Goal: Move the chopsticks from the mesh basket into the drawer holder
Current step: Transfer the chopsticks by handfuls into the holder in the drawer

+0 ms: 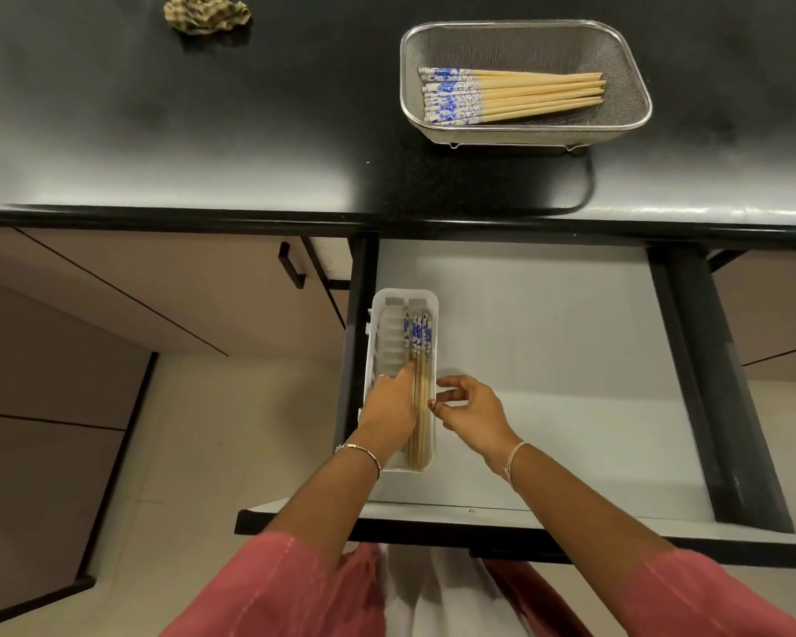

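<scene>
A metal mesh basket [635, 96] stands on the black counter and holds several bamboo chopsticks [515, 95] with blue-and-white patterned ends. In the open drawer lies a white plastic holder [389, 333] with several matching chopsticks [418, 342] along its right side. My left hand [389, 409] rests inside the holder, fingers pressed against those chopsticks. My right hand [469, 413] hovers at the holder's right rim, fingers curled and apart, holding nothing that I can see.
The drawer [548, 360] has a pale grey floor and dark side rails. A crumpled checked cloth [205, 13] lies at the counter's far left. Brown cabinet fronts with a black handle [290, 268] sit left of the drawer.
</scene>
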Tool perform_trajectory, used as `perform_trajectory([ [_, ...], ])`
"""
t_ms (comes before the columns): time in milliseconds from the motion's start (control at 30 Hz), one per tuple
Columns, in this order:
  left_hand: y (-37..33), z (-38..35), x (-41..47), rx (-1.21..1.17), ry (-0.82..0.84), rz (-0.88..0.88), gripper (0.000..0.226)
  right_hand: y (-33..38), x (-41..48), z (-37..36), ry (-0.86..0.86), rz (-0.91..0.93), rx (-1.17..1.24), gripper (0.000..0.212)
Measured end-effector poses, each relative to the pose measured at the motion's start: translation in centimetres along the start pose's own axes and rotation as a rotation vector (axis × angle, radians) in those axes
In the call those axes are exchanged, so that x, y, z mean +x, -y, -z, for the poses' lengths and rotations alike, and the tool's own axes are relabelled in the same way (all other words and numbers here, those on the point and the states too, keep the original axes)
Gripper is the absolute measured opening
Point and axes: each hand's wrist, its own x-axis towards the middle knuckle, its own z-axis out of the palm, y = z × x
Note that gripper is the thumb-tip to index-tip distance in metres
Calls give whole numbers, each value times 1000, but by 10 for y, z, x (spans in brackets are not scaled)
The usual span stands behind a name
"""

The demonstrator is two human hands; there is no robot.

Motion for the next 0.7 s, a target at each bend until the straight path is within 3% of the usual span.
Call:
perform_trajectory([
  [200, -22, 46, -2, -81, -139, -64, 31, 40, 5, 20, -149, 135, -29, 27],
  [333, -56, 96, 2, -148, -224, -141, 27, 86, 11, 48, -246, 290, -60, 19],
  [533, -120, 171, 21, -204, -515, -441, 17, 160, 24, 94, -377, 477, -100, 9],
  [700, -163, 213, 52, -50, -663, -580, 26, 226, 47, 138, -530, 648, -224, 11],
])
